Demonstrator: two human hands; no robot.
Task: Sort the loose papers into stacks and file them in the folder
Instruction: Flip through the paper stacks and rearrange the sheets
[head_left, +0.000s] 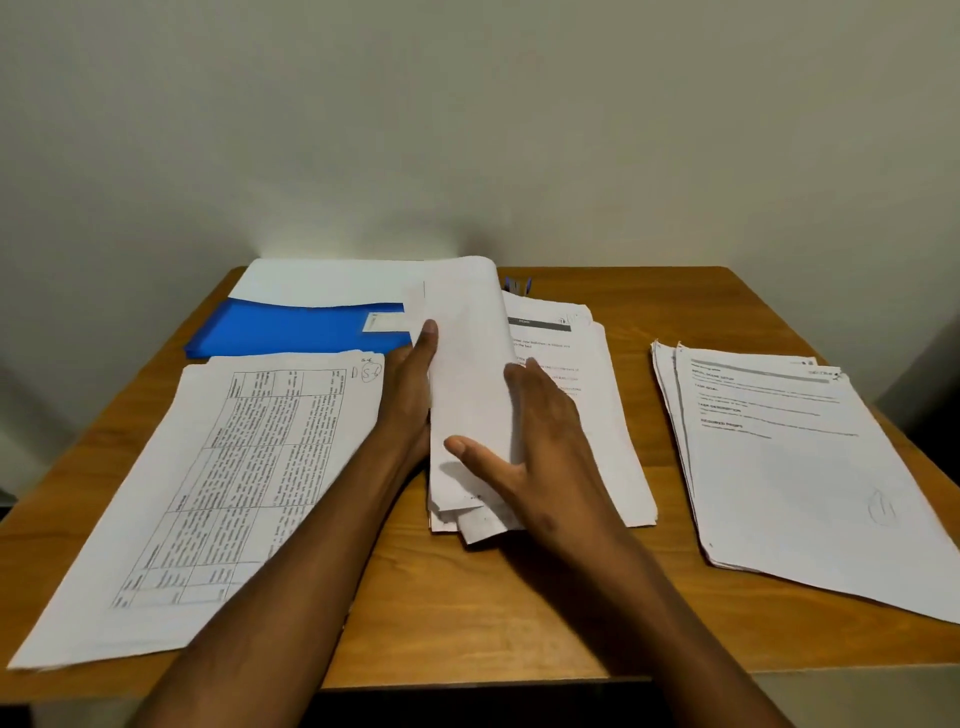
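Item: middle stack (587, 415), centre of the worktop (467, 613), between the table-printed stack (218, 493) and the right stack (789, 467). We note a turned wad of sheets (467, 374) — the left hand (410, 384) grips its left edge, the right hand (535, 447) lies flat on it, fingers straight. Blue folder (291, 327) behind, apart. Risk, as we judge: the uneven bottom edges fan out and sheets slide — the hold looks loose.

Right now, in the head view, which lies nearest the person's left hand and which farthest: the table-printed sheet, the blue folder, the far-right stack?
From the left hand:
1. Table-printed sheet, just left of it.
2. Blue folder, behind-left.
3. Far-right stack, beyond the right hand.
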